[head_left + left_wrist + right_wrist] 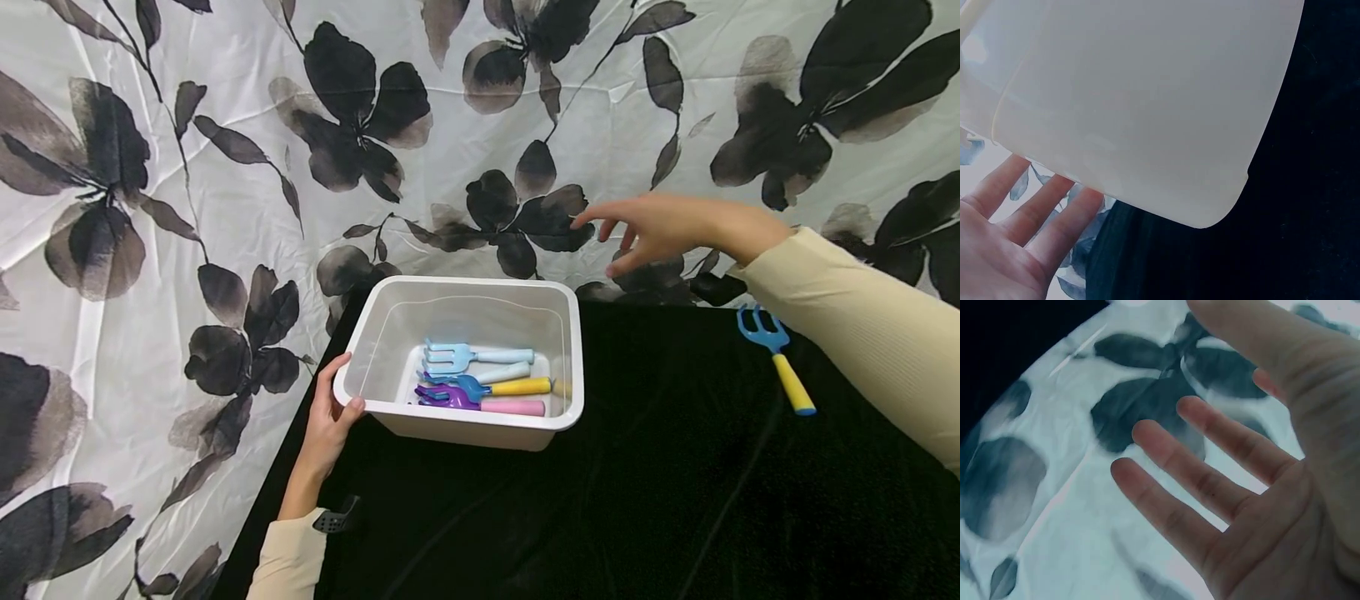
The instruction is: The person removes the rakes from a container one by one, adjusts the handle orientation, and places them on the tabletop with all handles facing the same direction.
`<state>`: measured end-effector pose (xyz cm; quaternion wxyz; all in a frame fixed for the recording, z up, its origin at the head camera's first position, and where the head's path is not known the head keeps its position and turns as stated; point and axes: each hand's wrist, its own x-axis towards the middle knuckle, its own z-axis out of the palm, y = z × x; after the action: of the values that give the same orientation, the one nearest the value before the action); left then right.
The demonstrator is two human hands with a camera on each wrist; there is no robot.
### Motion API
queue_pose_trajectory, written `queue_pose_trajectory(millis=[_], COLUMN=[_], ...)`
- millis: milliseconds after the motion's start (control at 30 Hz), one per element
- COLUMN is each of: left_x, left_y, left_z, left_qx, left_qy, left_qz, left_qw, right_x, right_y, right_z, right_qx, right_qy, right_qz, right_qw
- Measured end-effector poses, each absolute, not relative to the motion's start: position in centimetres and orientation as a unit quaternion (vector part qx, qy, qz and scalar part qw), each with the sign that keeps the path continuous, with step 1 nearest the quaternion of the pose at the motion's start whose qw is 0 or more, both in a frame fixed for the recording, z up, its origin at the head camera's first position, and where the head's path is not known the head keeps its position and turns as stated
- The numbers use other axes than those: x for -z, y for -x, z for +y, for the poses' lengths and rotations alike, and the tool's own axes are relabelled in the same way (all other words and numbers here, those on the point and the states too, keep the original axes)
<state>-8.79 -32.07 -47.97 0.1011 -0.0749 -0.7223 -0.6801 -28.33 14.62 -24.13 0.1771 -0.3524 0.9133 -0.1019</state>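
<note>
Hands work at opposite sides of a white plastic bin (390, 333) that stands on a black cloth (675, 500), near the cloth's far left corner. The left hand (327, 421) grips the bin at its near left corner: the thumb is hooked over the rim and the fingers reach down the outer wall, and in the left wrist view those fingers (1035, 209) lie fairly straight, their tips going under the bin's pale rounded wall (1147, 106). The right hand (660, 229) hangs in the air beyond the bin's far right corner, above the far edge of the black cloth, with its fingers spread and relaxed and nothing in them; the right wrist view shows the same open palm and parted fingers (1210, 481) over the flowered sheet (1054, 506). Inside the bin lie several toy garden tools side by side, heads to the left: a pale blue rake (465, 357) farthest back, a blue fork with a yellow handle (498, 387) in the middle, and a purple tool with a pink handle (487, 405) nearest. Another blue fork with a yellow handle (776, 358) lies on the black cloth well to the right of the bin, just beside the right forearm in its cream sleeve (862, 350). A white sheet printed with dark flowers (225, 167) covers the backdrop and the left side.
</note>
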Motion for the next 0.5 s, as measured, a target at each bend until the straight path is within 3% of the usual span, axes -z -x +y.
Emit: queue_pose_trajectory(millis=[500], left_x=[48.4], left_y=[9.4], left_z=[-32.2], left_qx=[0.681], left_qy=[0.082], left_qz=[-0.719], left_qw=[0.113], right_x=[28.0], right_y=[28.7], right_z=[3.6], right_qx=[0.066], right_qy=[0.438], right_qz=[0.859], right_qw=[0.257])
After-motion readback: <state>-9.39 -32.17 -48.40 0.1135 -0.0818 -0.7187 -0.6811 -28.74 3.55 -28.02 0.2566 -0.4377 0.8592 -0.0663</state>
